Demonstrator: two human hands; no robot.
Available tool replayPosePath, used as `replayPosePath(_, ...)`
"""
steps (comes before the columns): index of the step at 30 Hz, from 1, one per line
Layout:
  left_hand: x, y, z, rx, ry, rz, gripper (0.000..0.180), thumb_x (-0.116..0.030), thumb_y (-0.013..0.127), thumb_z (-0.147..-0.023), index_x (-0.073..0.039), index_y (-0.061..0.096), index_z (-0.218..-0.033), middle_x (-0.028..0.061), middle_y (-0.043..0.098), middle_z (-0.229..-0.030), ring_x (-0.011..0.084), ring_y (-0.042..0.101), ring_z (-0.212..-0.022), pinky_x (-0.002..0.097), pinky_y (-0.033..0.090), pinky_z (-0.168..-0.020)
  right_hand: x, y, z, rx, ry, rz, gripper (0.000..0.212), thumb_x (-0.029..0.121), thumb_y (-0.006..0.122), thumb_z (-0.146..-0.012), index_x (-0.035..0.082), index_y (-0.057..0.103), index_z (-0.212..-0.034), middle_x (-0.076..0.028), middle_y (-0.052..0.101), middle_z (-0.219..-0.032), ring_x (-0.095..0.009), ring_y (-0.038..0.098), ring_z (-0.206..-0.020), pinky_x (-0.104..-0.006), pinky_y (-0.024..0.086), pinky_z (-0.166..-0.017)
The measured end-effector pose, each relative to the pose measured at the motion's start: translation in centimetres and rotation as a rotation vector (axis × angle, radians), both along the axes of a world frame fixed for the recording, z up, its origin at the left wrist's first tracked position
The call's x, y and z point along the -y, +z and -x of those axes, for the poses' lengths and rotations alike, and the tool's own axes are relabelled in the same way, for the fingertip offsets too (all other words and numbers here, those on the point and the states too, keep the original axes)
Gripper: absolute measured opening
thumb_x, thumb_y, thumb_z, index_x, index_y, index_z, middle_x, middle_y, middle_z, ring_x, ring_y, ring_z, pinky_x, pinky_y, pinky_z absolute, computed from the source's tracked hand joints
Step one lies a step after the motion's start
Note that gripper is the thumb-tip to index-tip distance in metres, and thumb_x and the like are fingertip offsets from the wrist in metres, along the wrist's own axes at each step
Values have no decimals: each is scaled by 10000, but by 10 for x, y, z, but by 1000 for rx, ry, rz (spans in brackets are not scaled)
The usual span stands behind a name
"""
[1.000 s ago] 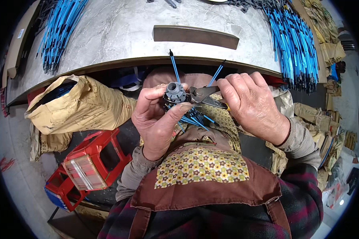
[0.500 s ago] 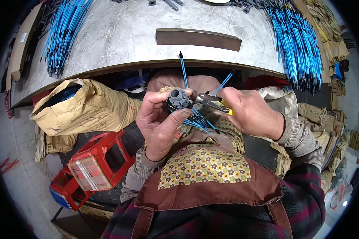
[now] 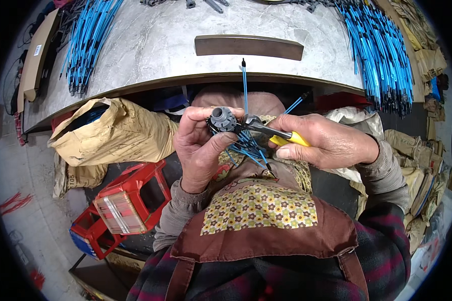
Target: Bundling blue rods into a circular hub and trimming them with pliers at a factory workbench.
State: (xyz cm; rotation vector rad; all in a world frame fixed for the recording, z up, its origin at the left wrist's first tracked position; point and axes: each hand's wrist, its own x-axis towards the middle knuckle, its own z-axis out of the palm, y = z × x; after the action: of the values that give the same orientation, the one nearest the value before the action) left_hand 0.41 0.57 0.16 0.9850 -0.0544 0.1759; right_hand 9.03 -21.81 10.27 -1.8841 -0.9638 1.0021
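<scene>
- The left hand point(image 3: 202, 150) is gripping a small grey hub point(image 3: 222, 119) with a toothed rim; the thumb and the curled fingers are closing around it, and thin blue rods point(image 3: 246, 145) are spreading out from it.
- The right hand point(image 3: 331, 143) is closing around the yellow handles of pliers point(image 3: 271, 133), and the metal nose is meeting the hub just beside the left fingertips.
- To do this step well, I think the left fingers should be holding the hub steady, so it is not turning while the pliers are pressing.
- The nose should be biting only one rod end, not the neighbours, because the rods are lying very close together.
- The hub is being held in the air in front of the chest, above the flowered apron point(image 3: 258, 210), not resting on the stone table point(image 3: 160, 45).
- One rod point(image 3: 244, 83) is pointing straight up past the fingers, another is going up to the right, and the rest are hanging below the palm.
- Whether the plier tips are really clamped on a rod, I cannot tell.
</scene>
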Motion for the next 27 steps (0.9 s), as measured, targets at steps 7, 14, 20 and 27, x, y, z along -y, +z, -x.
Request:
replayPosePath(7, 11, 7, 0, 55, -3, 35, 423, 92, 715, -798, -26, 510, -1149, 219, 691, -1148, 246, 685, -1010, 314, 544, -912, 9, 20, -5, -5, 49, 65, 234, 181, 597, -989, -2, 552, -1128, -122, 573, -730, -264, 518, -597, -395, 400, -566)
replayPosePath(14, 18, 11, 2, 50, -5, -12, 430, 103, 714, -795, -21, 510, -1154, 220, 692, -1149, 238, 688, -997, 297, 545, -905, 17, 23, 0, 112, 56, 102, 226, 187, 609, -978, -5, 550, -1081, -154, 598, -759, -327, 543, -621, -423, 417, -594)
replayPosePath(20, 19, 12, 3, 54, 16, -7, 441, 121, 707, -791, -16, 510, -1161, 223, 690, -1152, 239, 688, -1001, 298, 544, -905, 17, 20, 4, 218, 58, 73, 239, 194, 617, -971, -4, 537, -1078, -167, 617, -821, -359, 566, -654, -440, 435, -612)
replayPosePath(27, 18, 11, 4, 8, 28, -66, 440, 86, 706, -788, -37, 493, -1153, 239, 676, -1155, 302, 665, -1084, 349, 527, -949, 17, 13, 9, 243, 21, 59, 265, 208, 612, -975, -6, 509, -1094, -176, 616, -890, -375, 584, -698, -452, 455, -645)
